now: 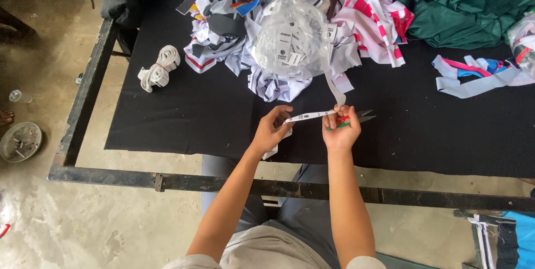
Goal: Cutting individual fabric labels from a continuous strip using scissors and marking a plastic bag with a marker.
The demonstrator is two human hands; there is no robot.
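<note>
Over the black table: label strip stretched between both hands, uncut.
Left hand pinches its end; right hand grips snips, blades apart; label heap remains.

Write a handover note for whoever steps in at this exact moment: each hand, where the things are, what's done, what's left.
Left hand: pinches one end of a white label strip, with more strip under the palm.
Right hand: holds small snips with red and green handles at the strip's other end, blades pointing right.
The strip runs up to a clear bag of labels on a heap of fabric pieces.
A white tape bundle lies to the left on the black table cover.
Done: no cut pieces are clearly visible.
Left: the bag looks mostly full.
</note>
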